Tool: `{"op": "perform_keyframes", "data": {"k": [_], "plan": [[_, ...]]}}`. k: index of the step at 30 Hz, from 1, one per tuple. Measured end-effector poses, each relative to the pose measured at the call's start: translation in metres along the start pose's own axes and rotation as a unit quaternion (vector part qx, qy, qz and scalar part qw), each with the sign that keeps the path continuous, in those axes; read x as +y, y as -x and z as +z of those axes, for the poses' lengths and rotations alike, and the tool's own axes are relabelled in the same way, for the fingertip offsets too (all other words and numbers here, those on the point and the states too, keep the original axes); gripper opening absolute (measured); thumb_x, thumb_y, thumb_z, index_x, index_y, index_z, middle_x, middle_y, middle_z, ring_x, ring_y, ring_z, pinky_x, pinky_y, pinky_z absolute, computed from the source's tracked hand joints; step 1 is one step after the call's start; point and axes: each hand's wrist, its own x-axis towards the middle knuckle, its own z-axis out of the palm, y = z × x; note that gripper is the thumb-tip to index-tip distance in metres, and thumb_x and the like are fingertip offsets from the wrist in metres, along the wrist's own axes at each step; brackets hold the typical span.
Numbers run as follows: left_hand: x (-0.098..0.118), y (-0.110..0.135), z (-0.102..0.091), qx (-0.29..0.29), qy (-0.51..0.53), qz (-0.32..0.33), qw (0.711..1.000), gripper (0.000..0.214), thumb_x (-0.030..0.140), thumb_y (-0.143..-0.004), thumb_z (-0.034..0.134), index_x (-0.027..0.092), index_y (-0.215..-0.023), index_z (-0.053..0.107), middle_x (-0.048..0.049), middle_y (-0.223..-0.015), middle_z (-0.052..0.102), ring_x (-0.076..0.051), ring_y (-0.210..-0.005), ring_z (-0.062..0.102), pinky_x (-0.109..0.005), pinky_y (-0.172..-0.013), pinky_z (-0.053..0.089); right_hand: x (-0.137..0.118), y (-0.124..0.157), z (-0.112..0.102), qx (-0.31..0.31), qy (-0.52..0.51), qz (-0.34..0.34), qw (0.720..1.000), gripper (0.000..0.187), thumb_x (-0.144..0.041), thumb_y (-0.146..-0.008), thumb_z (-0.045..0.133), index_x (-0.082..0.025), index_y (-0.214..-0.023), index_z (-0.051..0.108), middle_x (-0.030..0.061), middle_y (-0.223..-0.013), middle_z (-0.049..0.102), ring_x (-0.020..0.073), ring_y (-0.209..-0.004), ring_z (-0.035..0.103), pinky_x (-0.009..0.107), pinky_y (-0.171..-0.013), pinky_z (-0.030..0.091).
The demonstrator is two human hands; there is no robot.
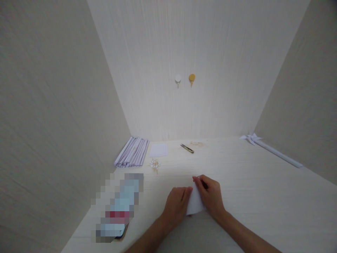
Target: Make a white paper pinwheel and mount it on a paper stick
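Both my hands rest on a small white sheet of paper [195, 203] lying on the pale wooden desk [258, 182]. My left hand [177, 203] presses the sheet's left edge with curled fingers. My right hand [210, 195] lies over its right side, fingers pinched at the top corner together with a thin dark object that I cannot make out. Most of the sheet is hidden beneath the two hands.
A bundle of rolled paper sticks [132, 151] lies at the back left, beside a white paper square [158, 149], a small pile of tiny pieces [155, 164] and thread snips [187, 148]. A paper pinwheel on a stick [265, 146] lies at the right wall. Two hooks [184, 79] hang on the back wall.
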Motion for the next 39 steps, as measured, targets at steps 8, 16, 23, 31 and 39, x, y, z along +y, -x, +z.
{"op": "perform_keyframes", "data": {"k": [8,16,23,31,39], "plan": [[-0.003,0.0,0.001,-0.069,0.122,-0.037,0.989,0.053,0.056,-0.072,0.023,0.012,-0.058,0.049,-0.0029,-0.046,0.049,-0.012,-0.037,0.046,-0.02,-0.032,0.032,-0.001,0.0,0.0,-0.028,-0.039,0.017,0.999,0.034,-0.035,-0.076,0.041,-0.016,-0.049,0.048,-0.0037,-0.042,0.039,0.0089,-0.042,0.035,0.021,-0.042,0.026],[-0.003,0.0,-0.001,-0.071,0.149,-0.039,0.985,0.049,0.055,-0.072,0.026,0.013,-0.062,0.049,-0.001,-0.045,0.049,-0.011,-0.035,0.046,-0.021,-0.031,0.035,-0.003,-0.002,0.001,-0.067,-0.144,0.103,0.982,0.032,-0.038,-0.072,0.045,-0.014,-0.053,0.053,-0.0032,-0.044,0.042,0.0093,-0.043,0.037,0.02,-0.039,0.027],[-0.003,-0.001,-0.003,-0.029,0.148,-0.044,0.988,0.045,0.053,-0.073,0.027,0.014,-0.061,0.047,-0.0002,-0.045,0.049,-0.011,-0.035,0.045,-0.021,-0.031,0.035,-0.001,-0.007,0.004,-0.118,-0.252,0.18,0.943,0.031,-0.044,-0.068,0.047,-0.015,-0.058,0.053,-0.0042,-0.044,0.042,0.0084,-0.039,0.036,0.019,-0.034,0.026],[-0.004,-0.006,-0.009,0.036,0.143,-0.054,0.988,0.044,0.051,-0.073,0.028,0.014,-0.065,0.049,0.0008,-0.044,0.046,-0.01,-0.034,0.043,-0.021,-0.031,0.034,0.005,-0.002,0.011,-0.212,-0.304,0.163,0.914,0.027,-0.041,-0.066,0.051,-0.016,-0.056,0.047,-0.0049,-0.045,0.043,0.0088,-0.039,0.041,0.02,-0.036,0.031],[-0.011,-0.008,-0.006,-0.002,0.192,-0.084,0.978,0.053,0.058,-0.071,0.025,0.012,-0.061,0.049,0.0011,-0.038,0.046,-0.01,-0.029,0.041,-0.022,-0.029,0.031,0.003,-0.003,0.007,-0.213,-0.336,0.18,0.9,0.026,-0.041,-0.067,0.051,-0.016,-0.059,0.047,-0.0046,-0.045,0.047,0.0094,-0.039,0.043,0.02,-0.036,0.032]]}}
